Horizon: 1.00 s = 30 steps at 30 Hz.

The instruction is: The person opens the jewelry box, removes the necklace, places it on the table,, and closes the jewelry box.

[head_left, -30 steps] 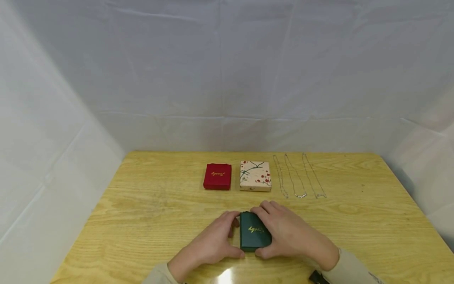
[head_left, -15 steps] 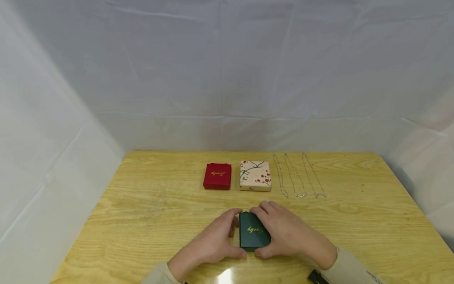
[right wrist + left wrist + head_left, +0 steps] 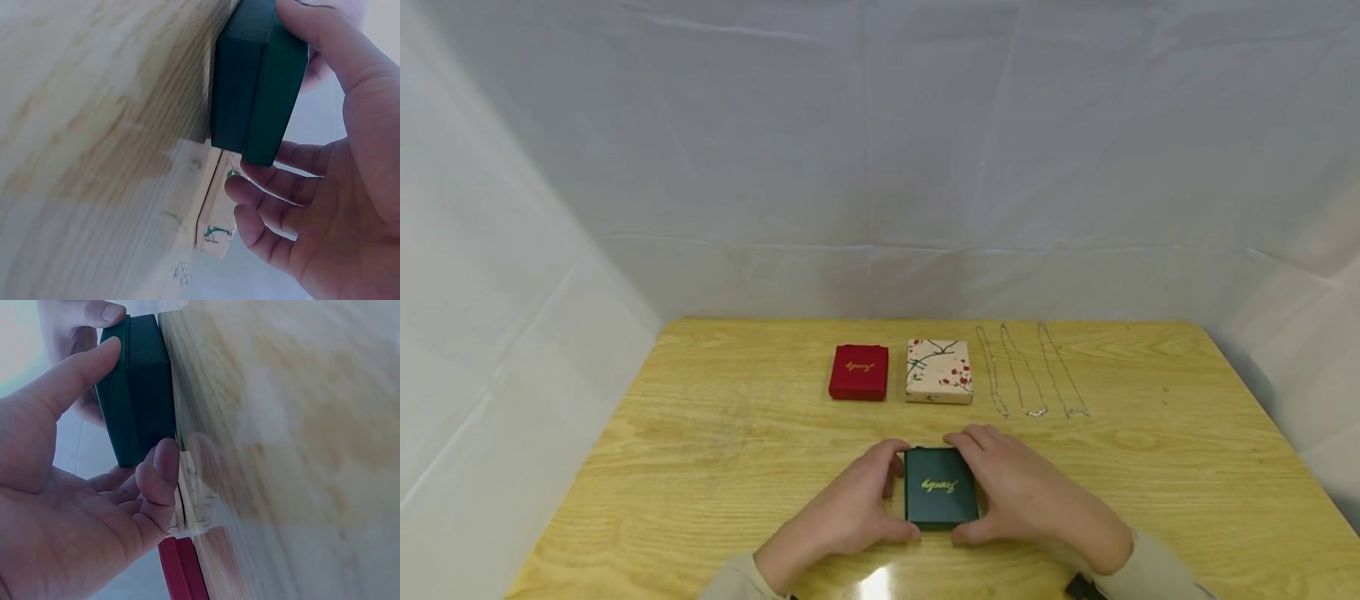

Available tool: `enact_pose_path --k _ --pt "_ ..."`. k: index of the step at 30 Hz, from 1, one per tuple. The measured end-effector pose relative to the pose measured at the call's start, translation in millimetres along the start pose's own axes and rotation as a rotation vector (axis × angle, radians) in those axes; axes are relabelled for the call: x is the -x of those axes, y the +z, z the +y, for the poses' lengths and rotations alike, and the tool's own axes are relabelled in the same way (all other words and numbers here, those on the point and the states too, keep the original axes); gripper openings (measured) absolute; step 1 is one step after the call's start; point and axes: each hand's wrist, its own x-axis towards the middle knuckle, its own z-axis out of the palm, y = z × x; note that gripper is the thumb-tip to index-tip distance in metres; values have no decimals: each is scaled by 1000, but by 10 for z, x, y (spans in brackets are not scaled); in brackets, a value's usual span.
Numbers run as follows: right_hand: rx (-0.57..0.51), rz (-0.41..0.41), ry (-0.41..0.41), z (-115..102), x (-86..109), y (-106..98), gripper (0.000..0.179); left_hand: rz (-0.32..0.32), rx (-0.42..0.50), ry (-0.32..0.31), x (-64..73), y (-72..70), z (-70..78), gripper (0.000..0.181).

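A square green jewelry box (image 3: 940, 488) with gold "Jewelry" lettering on its lid rests on the table, its lid closed. At its left side my left hand (image 3: 859, 504) holds it, thumb by the near corner and fingers at the far one. On the right side my right hand (image 3: 1028, 493) grips it the same way. In the left wrist view the left thumb touches the box's lid edge (image 3: 119, 394), while the fingers curl round the far side. From the right wrist, the right thumb and fingertips span the box (image 3: 259, 81).
Behind the green box lie a red jewelry box (image 3: 858, 372) and a cream box with a floral print (image 3: 938, 372). To their right, 3 silver necklaces, including the middle necklace (image 3: 1036, 412), are laid out lengthwise on the wooden table (image 3: 722, 450). White cloth (image 3: 865, 167) surrounds the table.
My right hand has shifted slightly right, off the lid's top toward its right edge, so the whole lettering shows. The left hand and the box stay nearly in place.
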Motion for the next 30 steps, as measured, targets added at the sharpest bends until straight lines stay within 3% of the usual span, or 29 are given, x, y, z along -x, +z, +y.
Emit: enact_pose_path --k 30 --pt "19 25 -15 56 16 16 96 15 -28 11 -30 -19 -7 97"
